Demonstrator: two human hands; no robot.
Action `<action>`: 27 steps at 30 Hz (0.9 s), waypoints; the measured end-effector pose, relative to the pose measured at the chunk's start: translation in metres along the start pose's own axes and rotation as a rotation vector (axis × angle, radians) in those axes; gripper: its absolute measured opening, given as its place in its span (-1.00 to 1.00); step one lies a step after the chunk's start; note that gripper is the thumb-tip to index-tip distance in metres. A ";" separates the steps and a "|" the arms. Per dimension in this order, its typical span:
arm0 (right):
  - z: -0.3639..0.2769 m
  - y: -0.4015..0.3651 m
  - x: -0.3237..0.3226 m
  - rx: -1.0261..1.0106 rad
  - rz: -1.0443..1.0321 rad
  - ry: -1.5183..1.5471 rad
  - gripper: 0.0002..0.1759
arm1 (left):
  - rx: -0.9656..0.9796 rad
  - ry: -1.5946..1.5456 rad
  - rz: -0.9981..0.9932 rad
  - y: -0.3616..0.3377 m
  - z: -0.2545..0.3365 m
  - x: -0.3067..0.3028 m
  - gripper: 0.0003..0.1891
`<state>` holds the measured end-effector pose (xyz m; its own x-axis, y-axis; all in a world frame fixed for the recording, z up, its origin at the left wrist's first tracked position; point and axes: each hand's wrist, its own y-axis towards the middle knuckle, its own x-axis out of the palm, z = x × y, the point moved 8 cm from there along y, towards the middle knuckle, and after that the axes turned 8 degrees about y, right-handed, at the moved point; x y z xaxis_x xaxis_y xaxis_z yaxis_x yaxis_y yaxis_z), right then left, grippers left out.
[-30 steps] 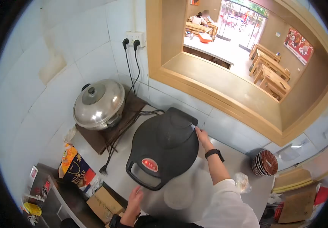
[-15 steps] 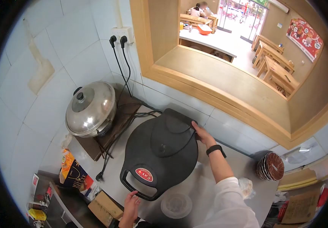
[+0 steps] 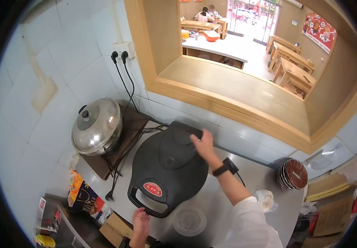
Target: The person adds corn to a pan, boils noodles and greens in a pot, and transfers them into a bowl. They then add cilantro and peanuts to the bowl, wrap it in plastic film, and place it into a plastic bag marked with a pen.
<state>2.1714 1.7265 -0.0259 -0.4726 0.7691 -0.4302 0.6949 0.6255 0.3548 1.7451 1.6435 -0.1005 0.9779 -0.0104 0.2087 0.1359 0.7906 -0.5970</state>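
A black round electric griddle with its lid down and a red oval label lies on the metal counter. Its loop handle faces me. My left hand is at the near edge of that handle, palm partly up, with loosely bent fingers that seem to touch it. Over the griddle's back right part is my right hand, fingers spread and holding nothing. A black watch band circles the right wrist. Just beyond that wrist sits a small black box with a cord. A clear plastic bowl stands beside the griddle.
A lidded metal pan stands on a dark board at the left, with loose black cords beside it. Wire-held brown discs and a plastic bag are at the right. Behind is a wood-framed window opening onto a dining room.
My right hand has left the griddle's back right edge and moved left over its lid, fingers spread. The small black box has come into sight. My left hand stays near the handle. The view has shifted slightly.
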 end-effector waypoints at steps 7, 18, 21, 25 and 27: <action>-0.235 -0.176 -0.013 -0.685 -0.938 0.142 -0.43 | 0.375 -0.174 -0.193 -0.093 0.132 0.078 -0.64; -0.268 0.022 -0.092 -0.431 -0.233 -0.032 -0.68 | 0.321 0.204 -0.301 -0.107 0.117 0.039 -0.71; -0.249 0.104 -0.110 -0.912 0.094 -0.171 -0.60 | 0.153 0.269 -0.156 -0.111 0.058 -0.021 -0.78; -0.239 0.145 -0.114 -0.908 0.231 -0.356 -0.70 | -0.030 0.222 0.021 -0.127 0.008 -0.072 -0.80; -0.215 0.180 -0.116 -0.854 0.247 -0.402 -0.61 | -0.066 0.225 0.047 -0.130 -0.003 -0.077 -0.81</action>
<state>2.2348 1.7775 0.2661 -0.0361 0.8884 -0.4577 0.0480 0.4590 0.8871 1.6526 1.5399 -0.0417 0.9931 -0.1169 0.0059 0.0924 0.7521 -0.6526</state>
